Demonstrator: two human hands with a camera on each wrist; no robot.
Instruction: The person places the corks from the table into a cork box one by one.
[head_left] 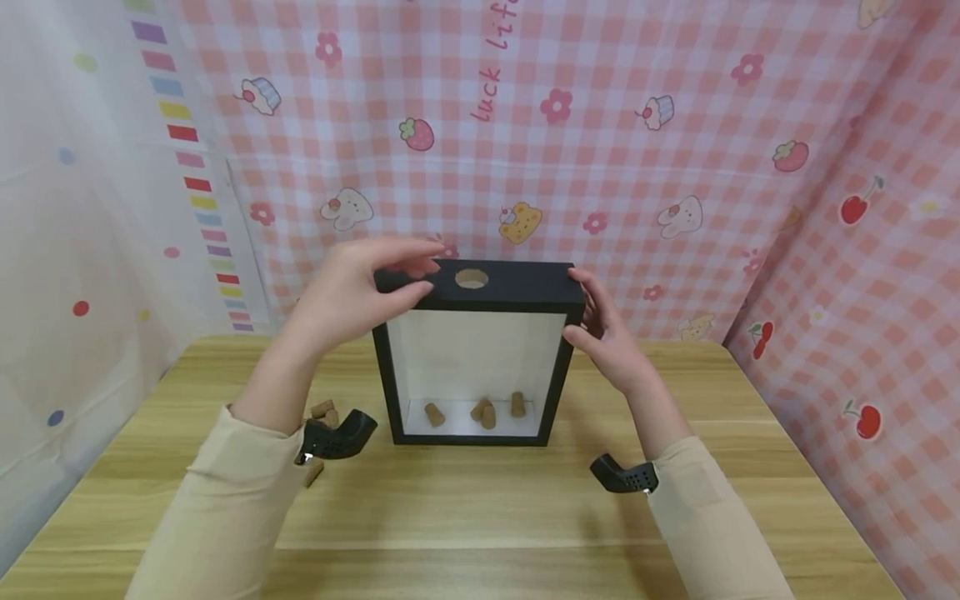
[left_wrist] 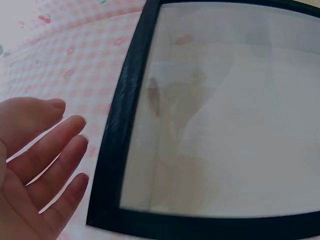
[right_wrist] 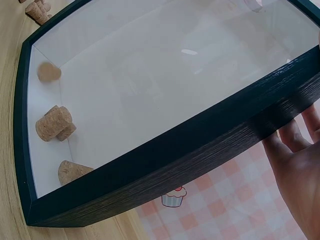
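Observation:
A black-framed box [head_left: 555, 287] with a clear front and a round hole in its top stands upright. Several corks [head_left: 488, 416] lie on its floor, also visible in the right wrist view as cork pieces [right_wrist: 53, 123]. My right hand [head_left: 611, 346] grips the box's upper right edge, thumb at the front; in the right wrist view its fingers [right_wrist: 290, 135] touch the dark side. At the upper left corner is my left hand [head_left: 352, 292], its fingers loosely bent and holding nothing; the left wrist view shows this hand [left_wrist: 45, 170] apart from the frame [left_wrist: 116, 130].
Several loose corks [head_left: 324, 409] lie on the wooden table [head_left: 465, 517] to the left of the box, partly behind the left wrist camera [head_left: 341, 435]. A pink checked curtain [head_left: 465, 183] hangs behind the table, with more cloth at both sides.

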